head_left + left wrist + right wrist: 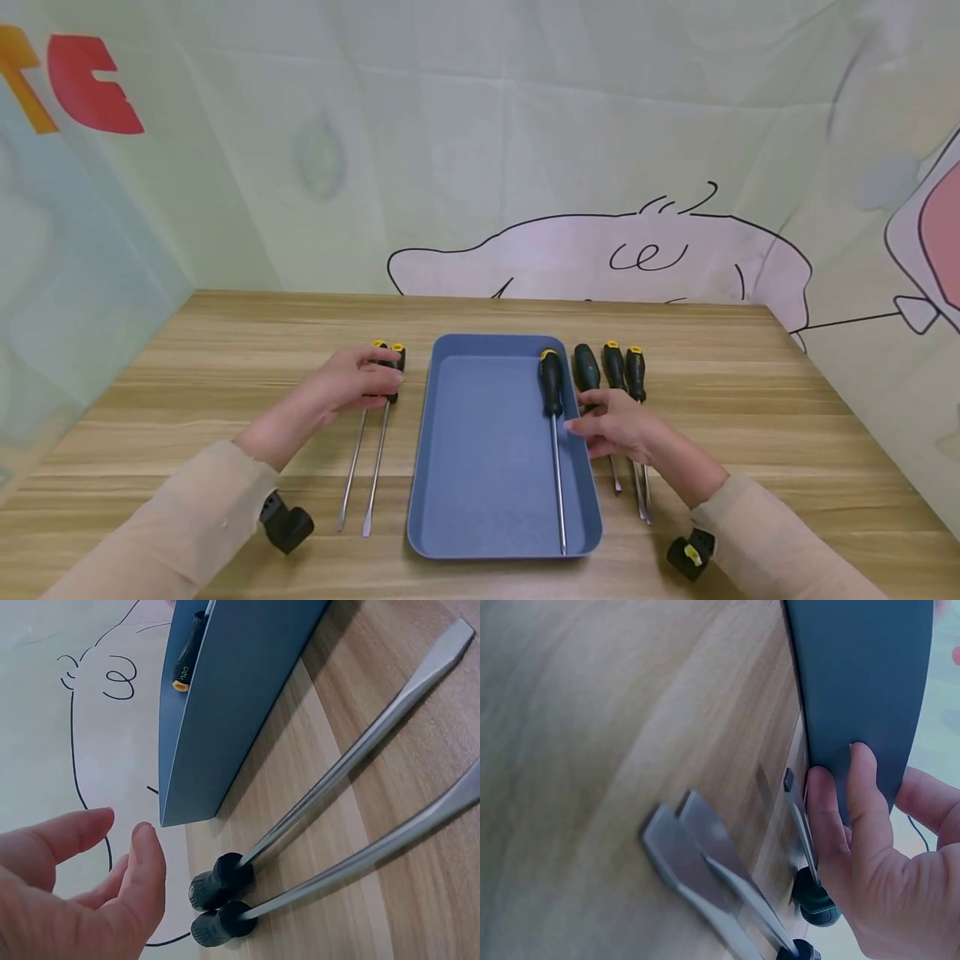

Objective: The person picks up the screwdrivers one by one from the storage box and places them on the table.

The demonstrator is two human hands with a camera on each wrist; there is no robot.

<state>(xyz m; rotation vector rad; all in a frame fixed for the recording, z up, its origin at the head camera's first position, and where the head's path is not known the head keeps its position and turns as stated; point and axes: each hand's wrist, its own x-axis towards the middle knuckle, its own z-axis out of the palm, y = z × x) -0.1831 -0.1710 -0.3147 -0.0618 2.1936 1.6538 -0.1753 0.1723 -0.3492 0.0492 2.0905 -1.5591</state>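
A blue rectangular tray lies on the table, and one screwdriver with a black and yellow handle rests along its right side. My right hand grips the tray's right wall, fingers against the outside and thumb over the rim, as the right wrist view shows. To the left of the tray, two flat-tipped screwdrivers lie side by side. Over their handles hovers my left hand, its thumb and fingers apart with nothing between them; in the left wrist view it is clear of the handles.
Right of the tray, partly under my right hand, lie a dark green-handled screwdriver and two black and yellow ones. A wood-grain table carries everything. A printed cloth hangs behind its far edge.
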